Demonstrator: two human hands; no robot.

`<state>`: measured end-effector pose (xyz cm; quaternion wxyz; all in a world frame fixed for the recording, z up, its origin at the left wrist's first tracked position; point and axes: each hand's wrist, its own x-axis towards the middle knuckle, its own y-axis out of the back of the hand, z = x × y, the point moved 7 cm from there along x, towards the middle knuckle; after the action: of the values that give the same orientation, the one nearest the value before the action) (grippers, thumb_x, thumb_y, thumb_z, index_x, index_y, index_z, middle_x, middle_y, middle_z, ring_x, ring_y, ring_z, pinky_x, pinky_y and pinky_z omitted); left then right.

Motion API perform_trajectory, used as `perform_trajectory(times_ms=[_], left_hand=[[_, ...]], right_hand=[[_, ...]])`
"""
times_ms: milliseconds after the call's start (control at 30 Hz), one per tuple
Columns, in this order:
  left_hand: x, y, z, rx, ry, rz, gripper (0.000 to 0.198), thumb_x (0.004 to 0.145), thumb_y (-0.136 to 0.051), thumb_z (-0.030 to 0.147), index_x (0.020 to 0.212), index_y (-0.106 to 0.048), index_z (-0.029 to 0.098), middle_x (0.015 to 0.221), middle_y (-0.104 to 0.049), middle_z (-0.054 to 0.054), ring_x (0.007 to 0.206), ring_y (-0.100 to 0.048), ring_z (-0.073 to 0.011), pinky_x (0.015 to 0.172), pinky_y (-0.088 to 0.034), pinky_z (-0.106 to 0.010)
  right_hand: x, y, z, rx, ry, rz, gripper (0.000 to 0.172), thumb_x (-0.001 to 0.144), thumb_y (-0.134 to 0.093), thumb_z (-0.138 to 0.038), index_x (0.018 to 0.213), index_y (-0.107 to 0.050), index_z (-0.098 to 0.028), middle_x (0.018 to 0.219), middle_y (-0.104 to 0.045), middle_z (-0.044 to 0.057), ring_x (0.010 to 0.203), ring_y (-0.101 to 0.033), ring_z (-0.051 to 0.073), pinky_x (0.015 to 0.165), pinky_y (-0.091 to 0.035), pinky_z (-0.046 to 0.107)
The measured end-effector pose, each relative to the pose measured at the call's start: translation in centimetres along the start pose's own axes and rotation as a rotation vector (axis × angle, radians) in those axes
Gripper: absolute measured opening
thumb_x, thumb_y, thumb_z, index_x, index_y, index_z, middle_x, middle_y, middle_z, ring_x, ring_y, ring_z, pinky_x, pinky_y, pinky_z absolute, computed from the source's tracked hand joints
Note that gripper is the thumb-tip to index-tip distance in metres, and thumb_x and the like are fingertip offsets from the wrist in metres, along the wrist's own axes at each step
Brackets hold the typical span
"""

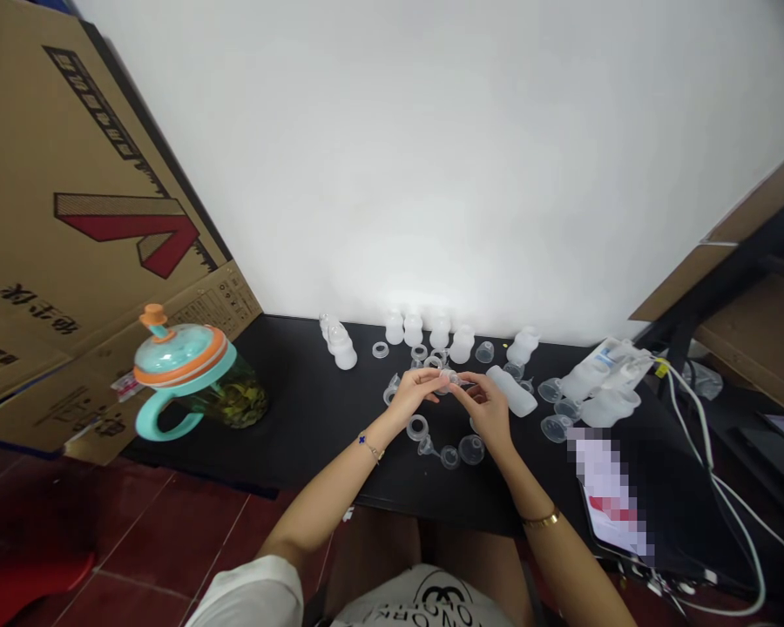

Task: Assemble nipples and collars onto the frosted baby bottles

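Both hands meet over the middle of the black table, fingertips pinched around a small clear baby bottle nipple (451, 377), which seems to sit in a collar ring. My left hand (418, 390) grips it from the left. From the right, my right hand (487, 405) pinches its other side; the fingers hide part of it. Below the hands lie a clear collar ring (417, 427), a loose nipple (427, 446) and clear domed caps (471, 449). Behind them, several white baby bottles (440, 332) stand by the wall. A white bottle (512, 391) lies beside my right hand.
Two bottles with clear tops (343, 348) stand at the back left. A large teal jug (202, 383) is at the left edge. More clear caps (555, 428), white bottles (609, 405), a blurred phone (618, 496) and white cables (709, 444) lie at the right.
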<state>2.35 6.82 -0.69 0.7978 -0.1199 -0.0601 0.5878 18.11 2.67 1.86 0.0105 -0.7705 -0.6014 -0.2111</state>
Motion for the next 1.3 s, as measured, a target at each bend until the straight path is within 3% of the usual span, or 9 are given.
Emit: perform_trajectory(times_ms=[400, 1000, 1300], left_hand=[[0.0, 0.1, 0.1, -0.037, 0.009, 0.017, 0.045, 0.066, -0.086, 0.051, 0.088, -0.079, 0.012, 0.077, -0.070, -0.007, 0.066, -0.061, -0.0134, 0.054, -0.049, -0.021], [-0.4, -0.7, 0.3, 0.012, 0.009, -0.080, 0.043, 0.069, -0.086, 0.045, 0.098, -0.079, 0.014, 0.093, -0.077, -0.011, 0.084, -0.070, -0.0206, 0.059, -0.049, -0.021], [-0.4, -0.6, 0.5, 0.049, -0.004, -0.068, 0.043, 0.069, -0.086, 0.043, 0.100, -0.078, 0.014, 0.098, -0.078, -0.013, 0.088, -0.071, -0.0220, 0.061, -0.049, -0.022]], right_hand=[[-0.2, -0.5, -0.9, -0.009, 0.060, -0.069, 0.034, 0.084, -0.071, -0.054, 0.097, -0.073, -0.023, 0.100, -0.070, 0.007, 0.068, -0.061, 0.017, 0.052, -0.045, 0.027], [-0.1, 0.1, -0.7, -0.027, 0.094, -0.002, 0.035, 0.085, -0.069, -0.056, 0.086, -0.075, -0.022, 0.095, -0.072, 0.008, 0.070, -0.064, 0.020, 0.060, -0.052, 0.033], [0.0, 0.0, 0.1, -0.001, 0.018, -0.003, 0.039, 0.082, -0.072, -0.058, 0.094, -0.074, -0.021, 0.095, -0.074, 0.008, 0.066, -0.061, 0.018, 0.058, -0.049, 0.031]])
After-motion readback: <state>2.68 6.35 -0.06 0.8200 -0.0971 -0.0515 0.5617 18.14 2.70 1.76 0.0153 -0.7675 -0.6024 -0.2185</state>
